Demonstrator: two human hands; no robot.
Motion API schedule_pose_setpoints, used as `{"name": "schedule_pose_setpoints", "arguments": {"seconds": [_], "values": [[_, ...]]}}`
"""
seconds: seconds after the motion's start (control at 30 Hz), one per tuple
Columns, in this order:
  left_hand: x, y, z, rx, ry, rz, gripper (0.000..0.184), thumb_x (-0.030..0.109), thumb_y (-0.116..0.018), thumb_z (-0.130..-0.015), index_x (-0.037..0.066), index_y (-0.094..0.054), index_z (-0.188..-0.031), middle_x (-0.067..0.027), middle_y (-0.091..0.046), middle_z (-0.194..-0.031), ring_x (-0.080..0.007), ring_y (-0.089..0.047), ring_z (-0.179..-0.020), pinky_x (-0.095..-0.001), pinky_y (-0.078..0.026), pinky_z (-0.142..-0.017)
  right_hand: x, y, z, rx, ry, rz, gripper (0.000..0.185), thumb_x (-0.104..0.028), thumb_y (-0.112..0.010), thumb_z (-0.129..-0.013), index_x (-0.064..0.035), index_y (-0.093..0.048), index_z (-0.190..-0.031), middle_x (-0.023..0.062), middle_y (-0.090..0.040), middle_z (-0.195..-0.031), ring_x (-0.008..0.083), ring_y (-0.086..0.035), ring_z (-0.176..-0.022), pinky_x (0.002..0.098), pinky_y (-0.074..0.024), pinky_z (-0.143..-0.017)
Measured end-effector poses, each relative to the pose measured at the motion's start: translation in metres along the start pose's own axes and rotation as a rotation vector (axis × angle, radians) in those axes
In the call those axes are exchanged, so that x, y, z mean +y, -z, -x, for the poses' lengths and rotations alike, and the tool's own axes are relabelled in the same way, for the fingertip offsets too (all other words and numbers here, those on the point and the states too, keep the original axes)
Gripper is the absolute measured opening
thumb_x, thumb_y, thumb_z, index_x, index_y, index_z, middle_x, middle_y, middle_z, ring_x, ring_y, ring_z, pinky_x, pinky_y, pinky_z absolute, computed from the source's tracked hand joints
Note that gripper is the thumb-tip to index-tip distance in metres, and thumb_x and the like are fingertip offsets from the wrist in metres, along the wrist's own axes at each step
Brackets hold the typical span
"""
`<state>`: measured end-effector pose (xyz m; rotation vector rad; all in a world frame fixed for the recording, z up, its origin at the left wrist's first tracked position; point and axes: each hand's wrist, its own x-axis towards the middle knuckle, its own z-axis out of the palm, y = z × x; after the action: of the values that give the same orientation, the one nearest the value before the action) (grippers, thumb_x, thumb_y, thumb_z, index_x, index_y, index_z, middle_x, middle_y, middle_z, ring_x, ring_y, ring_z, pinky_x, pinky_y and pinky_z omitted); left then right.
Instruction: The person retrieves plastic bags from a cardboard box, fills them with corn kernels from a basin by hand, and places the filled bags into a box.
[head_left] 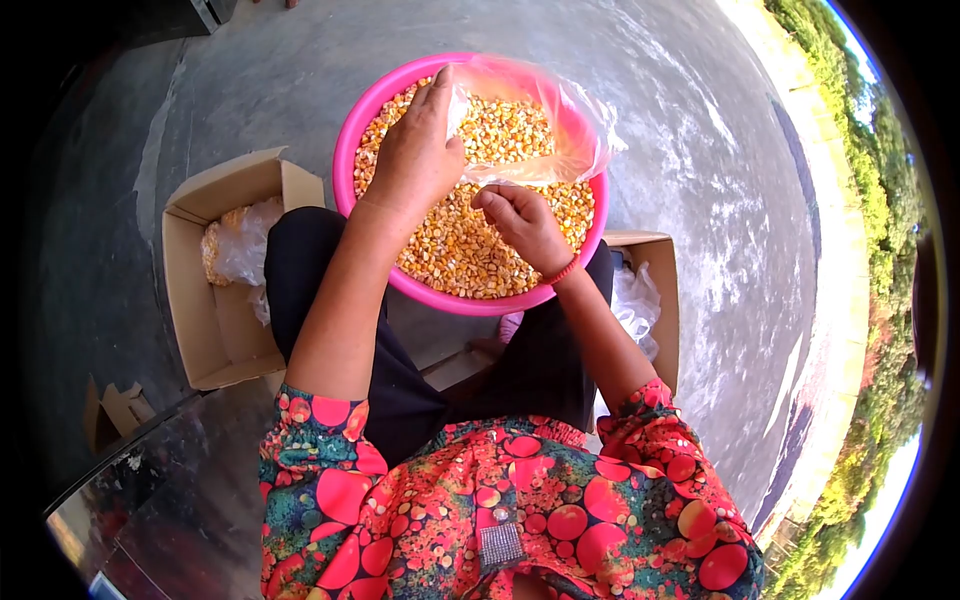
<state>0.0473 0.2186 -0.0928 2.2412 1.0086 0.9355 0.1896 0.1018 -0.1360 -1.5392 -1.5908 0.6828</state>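
Note:
A clear plastic bag (575, 125) is spread over a pink basin (345, 165) full of yellow corn kernels (465, 245). My left hand (420, 145) is at the bag's left side, its fingers long and the thumb bent in, with the film's edge between them. The bag's lower edge runs to my right hand (525, 225), whose fingertips are pinched together on it. A red bracelet (562, 270) circles my right wrist. Kernels show through the film; whether any lie inside the bag, I cannot tell.
An open cardboard box (225, 345) on the left contains filled clear bags (245, 245). Another cardboard box (662, 310) on the right has crumpled plastic bags (635, 300) in it. The basin is between my knees above a grey concrete floor (720, 200).

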Motion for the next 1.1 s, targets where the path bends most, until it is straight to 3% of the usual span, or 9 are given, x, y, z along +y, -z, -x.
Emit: {"name": "schedule_pose_setpoints", "arguments": {"seconds": [0.07,0.1,0.27,0.4,0.57,0.73,0.87,1.0,1.1], "values": [[0.001,0.001,0.000,-0.021,0.024,0.003,0.069,0.001,-0.055,-0.074,-0.001,-0.027,-0.137,-0.0221,-0.041,-0.133,-0.0358,-0.048,-0.117,-0.0398,-0.042,-0.096,-0.013,0.015,-0.001,-0.176,-0.537,-0.790,0.022,-0.022,-0.047,-0.096,-0.0026,-0.057,-0.094,-0.0017,-0.047,-0.067,0.0052,-0.038,-0.049,0.0203,-0.0313,-0.044],[0.001,0.000,0.000,-0.020,0.025,0.003,0.069,0.001,-0.055,-0.074,-0.001,-0.027,-0.137,-0.0221,-0.041,-0.133,-0.0358,-0.048,-0.117,-0.0398,-0.042,-0.096,-0.020,0.017,-0.002,-0.174,-0.494,-0.872,0.023,-0.025,-0.045,-0.097,-0.0052,-0.056,-0.094,-0.0038,-0.043,-0.067,0.0018,-0.028,-0.047,0.0171,-0.0221,-0.041],[0.002,0.001,0.001,-0.009,0.016,0.005,0.069,0.001,-0.055,-0.075,0.000,-0.027,-0.138,-0.0219,-0.041,-0.133,-0.0359,-0.049,-0.115,-0.0400,-0.043,-0.095,-0.056,0.045,-0.023,-0.053,-0.371,-1.014,0.024,-0.025,-0.046,-0.096,-0.0047,-0.058,-0.091,-0.0027,-0.047,-0.069,0.0029,-0.032,-0.048,0.0172,-0.0256,-0.042],[0.003,0.001,0.001,-0.012,0.020,-0.003,0.069,0.000,-0.054,-0.075,0.000,-0.027,-0.138,-0.0224,-0.041,-0.133,-0.0357,-0.048,-0.116,-0.0401,-0.042,-0.095,-0.064,0.062,-0.061,0.170,-0.131,-0.868,0.022,-0.022,-0.046,-0.096,-0.0045,-0.058,-0.089,-0.0031,-0.046,-0.068,0.0026,-0.033,-0.050,0.0177,-0.0255,-0.044],[-0.004,-0.004,0.002,0.021,0.014,0.052,0.071,0.005,-0.058,-0.078,0.007,-0.025,-0.140,-0.0242,-0.045,-0.130,-0.0374,-0.044,-0.120,-0.0415,-0.038,-0.099,-0.016,0.063,-0.107,0.291,0.052,-0.394,0.028,-0.021,-0.045,-0.095,-0.0005,-0.060,-0.084,0.0013,-0.058,-0.074,0.0082,-0.051,-0.071,0.0220,-0.0416,-0.069],[-0.003,0.001,0.001,-0.001,0.025,0.072,0.071,0.005,-0.058,-0.077,0.006,-0.025,-0.140,-0.0241,-0.044,-0.131,-0.0372,-0.044,-0.121,-0.0416,-0.038,-0.099,-0.012,0.061,-0.092,0.351,0.049,-0.166,0.028,-0.023,-0.046,-0.095,-0.0017,-0.060,-0.083,-0.0027,-0.053,-0.069,0.0046,-0.044,-0.063,0.0202,-0.0364,-0.057],[-0.002,-0.002,0.000,0.002,0.013,0.053,0.072,0.005,-0.058,-0.077,0.007,-0.026,-0.140,-0.0243,-0.044,-0.130,-0.0373,-0.043,-0.121,-0.0414,-0.038,-0.099,-0.048,0.037,-0.049,0.064,-0.119,-0.264,0.028,-0.028,-0.044,-0.097,-0.0099,-0.056,-0.079,-0.0093,-0.038,-0.059,-0.0002,-0.030,-0.050,0.0175,-0.0233,-0.044],[-0.002,-0.001,0.001,0.000,0.007,0.073,0.071,0.005,-0.059,-0.077,0.007,-0.026,-0.140,-0.0243,-0.044,-0.130,-0.0373,-0.043,-0.121,-0.0414,-0.038,-0.099,-0.029,-0.003,-0.016,-0.271,-0.002,-0.192,0.022,-0.020,-0.050,-0.094,-0.0009,-0.057,-0.085,0.0026,-0.057,-0.073,0.0097,-0.053,-0.068,0.0262,-0.0435,-0.063],[-0.002,-0.002,0.002,0.005,0.034,0.055,0.071,0.005,-0.059,-0.077,0.006,-0.027,-0.140,-0.0245,-0.044,-0.131,-0.0375,-0.043,-0.121,-0.0419,-0.038,-0.099,-0.022,-0.020,-0.010,-0.325,-0.021,0.156,0.015,-0.015,-0.053,-0.089,-0.0013,-0.058,-0.090,0.0135,-0.061,-0.079,0.0221,-0.060,-0.071,0.0331,-0.0467,-0.066]]}}
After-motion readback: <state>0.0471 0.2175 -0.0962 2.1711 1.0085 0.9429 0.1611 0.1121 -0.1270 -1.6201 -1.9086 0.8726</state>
